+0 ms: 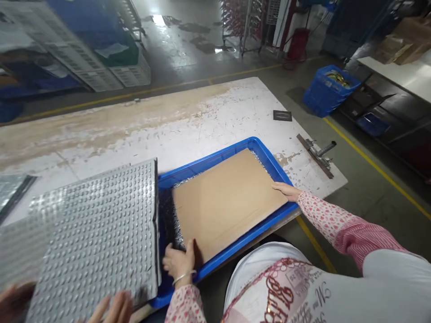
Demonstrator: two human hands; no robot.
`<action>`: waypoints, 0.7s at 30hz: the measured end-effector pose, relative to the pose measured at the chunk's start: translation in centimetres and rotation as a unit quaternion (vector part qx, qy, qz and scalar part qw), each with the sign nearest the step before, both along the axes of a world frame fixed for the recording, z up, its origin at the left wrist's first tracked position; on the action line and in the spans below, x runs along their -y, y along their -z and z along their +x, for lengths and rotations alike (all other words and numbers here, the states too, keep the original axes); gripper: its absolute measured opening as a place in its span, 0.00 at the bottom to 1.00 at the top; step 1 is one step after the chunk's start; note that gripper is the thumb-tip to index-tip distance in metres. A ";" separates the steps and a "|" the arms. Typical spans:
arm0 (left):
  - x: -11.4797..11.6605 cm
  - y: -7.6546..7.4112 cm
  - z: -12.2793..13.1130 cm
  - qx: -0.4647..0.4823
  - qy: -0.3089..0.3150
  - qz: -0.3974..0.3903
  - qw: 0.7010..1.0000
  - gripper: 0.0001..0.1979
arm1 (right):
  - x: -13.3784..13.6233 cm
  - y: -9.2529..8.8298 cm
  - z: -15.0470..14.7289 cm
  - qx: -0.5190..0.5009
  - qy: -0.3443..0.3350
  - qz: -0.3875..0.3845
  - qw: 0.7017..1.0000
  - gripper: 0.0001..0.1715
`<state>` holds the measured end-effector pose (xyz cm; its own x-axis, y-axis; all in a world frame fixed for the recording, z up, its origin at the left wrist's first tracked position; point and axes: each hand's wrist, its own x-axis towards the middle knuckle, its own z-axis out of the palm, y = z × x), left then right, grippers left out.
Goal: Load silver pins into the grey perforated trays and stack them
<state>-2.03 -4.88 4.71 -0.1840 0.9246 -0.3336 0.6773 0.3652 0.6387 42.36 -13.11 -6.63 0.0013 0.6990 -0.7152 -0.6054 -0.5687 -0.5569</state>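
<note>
Table (235, 107): white top, paint worn to bare tan along the far side, scuffed and chipped elsewhere. A small dark plate (282, 115) lies near the far right edge; a metal bracket (316, 154) sits by the right end.

Grey studded sheet (97, 224) at lower left, over the table, its right edge covering the left end of a blue tray (278, 168) in this view; cannot tell if they touch. Right hand (116, 309), blurred: fingers close together on the sheet's near edge, thumb hidden, grip cannot be told. Left hand (13, 298) at the sheet's near left corner, cut by the frame; finger state cannot be told.

Cardboard (229, 197) lies in the tray. A co-worker in patterned sleeves (326, 220) touches its right end with one hand; the other, spread, is by its near left corner.

Room: shiny concrete floor (178, 58), dark wet-looking patches, yellow lines (370, 162). Pale crates (129, 72) at left, rack (249, 27) beyond, filled blue bin (326, 92) and bench (404, 74) with cartons (397, 45) at right.
</note>
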 end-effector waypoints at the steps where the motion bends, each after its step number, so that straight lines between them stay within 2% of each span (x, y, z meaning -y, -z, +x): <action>1: -0.1 0.6 3.4 -0.018 0.018 0.049 0.998 0.23 | 0.1 0.0 0.3 -0.030 0.000 0.009 1.000 0.18; 3: -0.6 1.1 10.6 -0.012 0.101 0.175 0.979 0.29 | 0.1 -0.2 0.9 -0.101 -0.014 0.011 0.995 0.21; 5: -1.1 1.5 17.4 0.036 0.214 0.261 0.941 0.34 | 0.1 -0.2 1.4 -0.160 -0.031 0.006 0.987 0.26; 7: -1.2 2.6 22.9 0.065 0.289 0.269 0.916 0.37 | -0.1 -0.1 1.7 -0.187 -0.034 0.006 0.982 0.30; 10: -0.9 6.4 28.3 0.041 0.383 0.201 0.901 0.35 | -0.3 0.6 1.9 -0.200 -0.028 0.013 0.979 0.29; 12: -0.6 9.1 30.3 0.005 0.449 0.146 0.882 0.32 | -0.5 1.2 2.0 -0.200 -0.015 0.025 0.979 0.26; 14: -0.6 10.4 31.2 -0.039 0.480 0.132 0.866 0.32 | -0.6 1.7 2.2 -0.195 0.008 0.034 0.980 0.24; 16: -0.7 10.4 31.1 -0.078 0.468 0.160 0.866 0.33 | -0.8 2.2 2.6 -0.173 0.031 0.027 0.984 0.22; 18: -1.0 10.0 30.4 -0.098 0.423 0.188 0.881 0.33 | -1.0 2.6 2.7 -0.143 0.027 0.011 0.989 0.24; 21: -1.4 9.9 28.9 -0.109 0.421 0.138 0.890 0.32 | -1.2 3.2 2.1 -0.110 -0.008 0.002 0.994 0.26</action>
<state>26.91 -3.51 -5.15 0.5802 0.8066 -0.1132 0.7554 -0.4809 0.4452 44.44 -11.90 -9.87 -0.1666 0.7011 -0.6934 -0.7039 -0.5770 -0.4143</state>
